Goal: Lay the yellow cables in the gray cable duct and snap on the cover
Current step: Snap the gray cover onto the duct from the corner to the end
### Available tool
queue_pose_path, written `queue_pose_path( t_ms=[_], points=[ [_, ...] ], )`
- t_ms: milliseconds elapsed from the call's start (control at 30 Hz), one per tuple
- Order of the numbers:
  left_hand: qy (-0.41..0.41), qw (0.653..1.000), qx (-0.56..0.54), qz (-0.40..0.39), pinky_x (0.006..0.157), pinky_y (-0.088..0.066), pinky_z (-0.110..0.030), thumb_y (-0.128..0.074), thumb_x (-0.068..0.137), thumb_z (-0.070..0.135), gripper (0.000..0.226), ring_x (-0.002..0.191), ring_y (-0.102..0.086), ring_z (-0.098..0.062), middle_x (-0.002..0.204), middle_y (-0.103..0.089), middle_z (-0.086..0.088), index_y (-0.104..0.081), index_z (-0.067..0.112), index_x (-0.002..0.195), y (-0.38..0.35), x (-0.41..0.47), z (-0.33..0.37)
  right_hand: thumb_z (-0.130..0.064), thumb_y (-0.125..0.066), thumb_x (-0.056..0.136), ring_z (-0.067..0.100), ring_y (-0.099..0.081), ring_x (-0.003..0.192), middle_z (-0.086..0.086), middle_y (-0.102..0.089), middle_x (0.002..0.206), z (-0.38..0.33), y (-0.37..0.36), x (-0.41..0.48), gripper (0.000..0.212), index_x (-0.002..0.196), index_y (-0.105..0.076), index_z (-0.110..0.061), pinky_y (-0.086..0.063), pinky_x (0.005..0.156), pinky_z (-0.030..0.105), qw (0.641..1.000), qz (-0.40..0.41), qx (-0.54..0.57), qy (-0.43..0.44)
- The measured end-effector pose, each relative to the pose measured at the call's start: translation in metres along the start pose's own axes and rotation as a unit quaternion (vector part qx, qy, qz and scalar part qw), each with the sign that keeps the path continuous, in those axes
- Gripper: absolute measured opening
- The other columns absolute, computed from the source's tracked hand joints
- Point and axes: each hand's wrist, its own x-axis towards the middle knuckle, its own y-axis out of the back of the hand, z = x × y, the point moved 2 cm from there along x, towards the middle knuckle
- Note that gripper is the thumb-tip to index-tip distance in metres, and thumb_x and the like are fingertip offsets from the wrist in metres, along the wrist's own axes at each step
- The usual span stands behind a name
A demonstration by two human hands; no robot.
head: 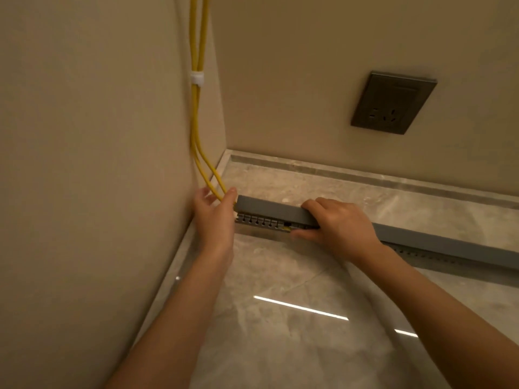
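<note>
Cover-snapping step: the left hand (214,217) pinches the yellow cables (198,122) at the duct (258,221) end, and the right hand (339,223) grips the cover (269,208). Next, I'd say, press down the stretch between the hands.

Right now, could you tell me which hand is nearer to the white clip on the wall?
Left. The left hand holds the yellow cables directly below the white clip; the right hand grips the gray cover farther right along the duct.

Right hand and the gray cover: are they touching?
Touching. The head view shows the right hand wrapped over the gray cover, fingers on its far edge, thumb against the near side.
</note>
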Motion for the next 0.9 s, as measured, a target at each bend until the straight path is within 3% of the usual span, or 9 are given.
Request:
queue_pose_path(
  t_ms=[100,200,400,533,633,733,900],
  points=[
    [0.252,0.955,-0.1,-0.117,0.07,-0.05,-0.037,-0.061,0.086,0.03,0.016,0.089,-0.059,-0.023,0.097,-0.061,-0.008,-0.058,0.015,0.093,-0.009,-0.004,0.002,-0.046,-0.075,0.071,0.025,-0.059,0.051,0.007,-0.064,0.064,-0.001,0.004,0.001,0.041,0.084,-0.067,-0.008,-0.045,0.041,0.029,1.0,-0.003,0.006,0.003],
    [0.361,0.898,-0.209,-0.14,0.066,-0.05,-0.044,-0.053,0.092,0.029,0.021,0.085,-0.058,-0.028,0.096,-0.061,-0.012,-0.062,0.011,0.086,-0.013,-0.01,0.011,-0.048,-0.076,0.069,0.026,-0.059,0.049,0.007,-0.064,0.063,-0.003,0.005,-0.001,0.043,0.082,-0.068,-0.007,-0.043,0.04,0.029,1.0,-0.015,0.004,0.007],
    [0.365,0.873,-0.295,-0.133,0.079,-0.045,-0.048,-0.04,0.099,0.029,0.03,0.089,-0.058,-0.031,0.099,-0.058,-0.019,-0.056,0.004,0.104,-0.011,-0.011,0.013,-0.061,-0.052,0.08,0.024,-0.06,0.057,0.002,-0.065,0.072,0.004,0.009,0.005,0.048,0.092,-0.062,-0.015,-0.034,0.048,0.025,0.998,-0.054,0.025,0.007],
    [0.365,0.856,-0.331,-0.157,0.088,-0.043,-0.05,-0.036,0.101,0.026,0.03,0.115,-0.053,-0.031,0.103,-0.057,-0.021,-0.052,0.002,0.107,-0.009,-0.01,0.012,-0.064,-0.042,0.082,0.021,-0.059,0.063,-0.001,-0.065,0.079,0.007,0.014,0.01,0.051,0.095,-0.059,-0.018,-0.032,0.05,0.026,0.996,-0.086,0.029,0.015],
    [0.355,0.849,-0.352,-0.171,0.099,-0.038,-0.051,-0.034,0.102,0.023,0.032,0.123,-0.048,-0.031,0.116,-0.056,-0.019,-0.048,0.002,0.121,-0.01,-0.011,0.012,-0.064,-0.038,0.084,0.018,-0.06,0.067,-0.004,-0.065,0.085,0.006,0.016,0.012,0.05,0.099,-0.057,-0.02,-0.033,0.051,0.026,0.995,-0.103,0.003,0.021],
    [0.34,0.852,-0.355,-0.178,0.107,-0.034,-0.049,-0.035,0.1,0.011,0.035,0.126,-0.046,-0.029,0.135,-0.049,-0.015,-0.042,0.003,0.134,-0.012,-0.013,0.013,-0.057,-0.044,0.088,0.019,-0.063,0.072,-0.002,-0.066,0.089,-0.001,0.018,0.008,0.045,0.106,-0.06,-0.019,-0.038,0.049,0.028,0.996,-0.087,-0.017,0.019],
    [0.335,0.849,-0.367,-0.178,0.101,-0.039,-0.045,-0.038,0.098,0.003,0.036,0.122,-0.049,-0.026,0.13,-0.052,-0.015,-0.044,0.004,0.133,-0.016,-0.014,0.015,-0.04,-0.062,0.086,0.023,-0.065,0.084,0.004,-0.068,0.1,-0.017,0.018,0.007,0.04,0.115,-0.062,-0.013,-0.052,0.054,0.033,0.999,-0.033,0.036,0.002]
  ],
)
